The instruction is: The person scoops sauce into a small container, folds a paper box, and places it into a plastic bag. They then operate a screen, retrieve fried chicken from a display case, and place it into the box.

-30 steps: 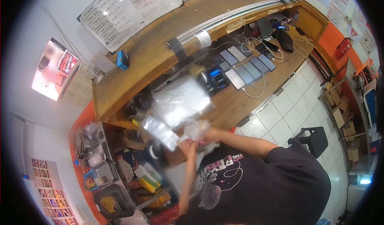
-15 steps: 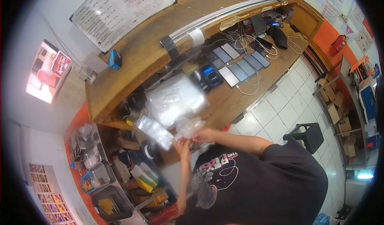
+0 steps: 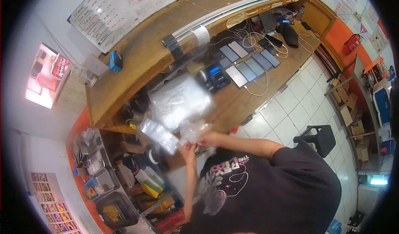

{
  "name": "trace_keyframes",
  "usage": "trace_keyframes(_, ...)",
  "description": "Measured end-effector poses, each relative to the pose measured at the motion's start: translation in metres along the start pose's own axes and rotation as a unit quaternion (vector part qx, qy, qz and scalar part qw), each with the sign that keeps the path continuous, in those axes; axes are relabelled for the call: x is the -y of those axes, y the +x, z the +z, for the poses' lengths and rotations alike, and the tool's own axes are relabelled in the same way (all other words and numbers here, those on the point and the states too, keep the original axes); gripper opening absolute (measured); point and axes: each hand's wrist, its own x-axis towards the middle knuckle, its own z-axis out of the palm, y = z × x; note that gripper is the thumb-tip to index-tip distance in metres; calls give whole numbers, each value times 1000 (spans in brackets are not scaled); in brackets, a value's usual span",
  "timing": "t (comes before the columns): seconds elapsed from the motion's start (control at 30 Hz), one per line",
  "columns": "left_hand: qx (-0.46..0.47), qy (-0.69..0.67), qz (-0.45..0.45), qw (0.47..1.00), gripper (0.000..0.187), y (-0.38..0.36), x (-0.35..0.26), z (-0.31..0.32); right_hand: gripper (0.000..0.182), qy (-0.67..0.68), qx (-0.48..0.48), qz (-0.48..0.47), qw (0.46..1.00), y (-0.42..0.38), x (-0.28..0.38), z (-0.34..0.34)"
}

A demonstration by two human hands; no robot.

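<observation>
My left hand (image 3: 188,152) and my right hand (image 3: 211,139) meet at the near edge of the wooden desk, fingertips close together. Both are closed in a pinch on a crumpled clear plastic bag (image 3: 194,131), which puffs up above the fingers. The exact fingertip contact is small and blurred. Just left of the hands lies a flat stack of clear plastic sleeves (image 3: 159,135). Beyond them, a large pile of clear plastic bags (image 3: 181,103) covers part of the desk.
A dark device with a blue screen (image 3: 216,77) stands right of the pile. Several phones (image 3: 246,72) lie in rows with white cables. A black stool (image 3: 316,140) stands on the tiled floor at right. Left are shelves with a black tray (image 3: 116,211).
The view has shifted slightly. Both hands stay together on the plastic bag, with only a small movement of the fingers.
</observation>
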Motion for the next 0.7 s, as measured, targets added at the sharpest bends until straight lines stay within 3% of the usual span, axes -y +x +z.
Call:
trace_keyframes(0.07, 1, -9, -8, 1000, 29, 0, 1, -2, 15, 56, -5, 4, 998, 7, -6, -5)
trace_keyframes(0.2, 0, 33, 11, 999, 25, -5, -8, 0, 15, 25, -12, -8, 1000, 7, -5, -8)
trace_keyframes(0.27, 6, 44, 29, 999, 23, -7, -10, 0, 14, -168, 10, -7, 986, 7, -1, -13)
trace_keyframes(0.37, -24, 149, 54, 987, 23, -22, -32, 16, 10, -251, -39, -74, 964, 2, -2, -3)
trace_keyframes(0.43, -36, 246, 134, 959, 21, -19, -31, 16, 10, -257, -47, -68, 963, -2, 1, 7)
trace_keyframes(0.5, -40, 265, 151, 952, 20, -19, -29, 18, 11, -265, -55, -63, 961, -1, 1, 7)
trace_keyframes(0.57, -42, 285, 165, 943, 18, -25, -33, 25, 14, -415, -7, -113, 903, 8, -6, -5)
trace_keyframes(0.63, -43, 388, 195, 900, 19, -42, -53, 43, 15, -399, -14, -55, 915, 1, 0, 1)
trace_keyframes(0.7, -50, 333, 179, 924, 20, -28, -24, 32, 17, -383, -21, 0, 923, -3, 8, 4)
